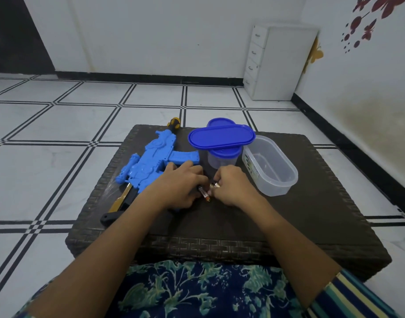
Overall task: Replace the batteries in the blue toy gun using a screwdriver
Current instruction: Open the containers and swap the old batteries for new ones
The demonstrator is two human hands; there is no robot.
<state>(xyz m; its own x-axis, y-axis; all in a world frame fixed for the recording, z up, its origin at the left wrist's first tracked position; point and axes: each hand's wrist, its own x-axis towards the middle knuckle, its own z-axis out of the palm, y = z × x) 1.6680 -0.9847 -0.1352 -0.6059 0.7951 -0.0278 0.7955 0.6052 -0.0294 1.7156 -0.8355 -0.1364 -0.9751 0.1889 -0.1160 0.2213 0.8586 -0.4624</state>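
Observation:
The blue toy gun (148,161) lies on its side on the left part of the dark woven table (311,214), with a yellow and black stock toward me. A screwdriver with a black and yellow handle (173,124) lies at the table's far edge behind the gun. My left hand (176,187) and my right hand (231,187) meet at the table's middle. Between their fingertips are small batteries (205,193); the left fingers pinch a dark one with an orange end, the right fingers hold a silvery one.
A small round container with a blue lid (222,157) stands behind my hands, with a loose oval blue lid (221,137) resting on top. An open clear oval tub (269,165) sits to the right. White drawers (272,63) stand in the far corner of the tiled floor.

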